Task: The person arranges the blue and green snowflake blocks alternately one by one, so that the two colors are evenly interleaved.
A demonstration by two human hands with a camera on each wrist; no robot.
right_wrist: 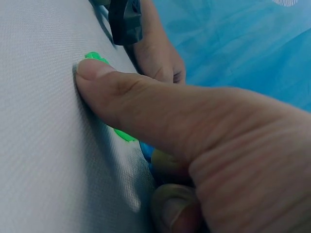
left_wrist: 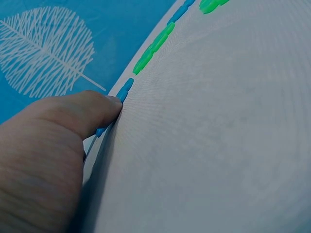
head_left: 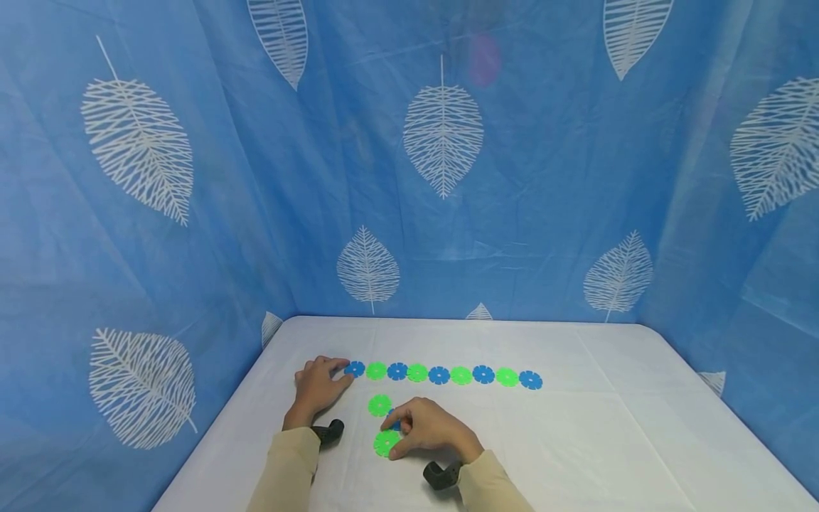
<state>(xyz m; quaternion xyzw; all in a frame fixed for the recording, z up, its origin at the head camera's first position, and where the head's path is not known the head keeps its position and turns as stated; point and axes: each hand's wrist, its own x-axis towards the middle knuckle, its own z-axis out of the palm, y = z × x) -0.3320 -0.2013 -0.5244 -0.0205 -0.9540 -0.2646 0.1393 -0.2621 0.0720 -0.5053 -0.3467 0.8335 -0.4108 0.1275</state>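
At the left end of a row of notched plastic discs, my left hand (head_left: 318, 385) pinches the blue disc (head_left: 355, 369) between thumb and index finger. In the left wrist view the thumb tip lies against this blue disc (left_wrist: 126, 88). Nearer to me, my right hand (head_left: 430, 428) has its thumb and index finger at the edge of a green disc (head_left: 385, 444), pinching it. Another blue disc (head_left: 393, 421) is partly hidden under the right fingers. Just beyond it lies a second loose green disc (head_left: 379, 405). The right thumb covers much of the green disc (right_wrist: 125, 135) in the right wrist view.
The row alternates blue and green, running right from the neighbouring green disc (head_left: 376, 370) to a last blue disc (head_left: 530, 380). All lie flat on a white-covered table (head_left: 595, 441). A blue curtain (head_left: 512, 178) with white leaves surrounds its back and sides.
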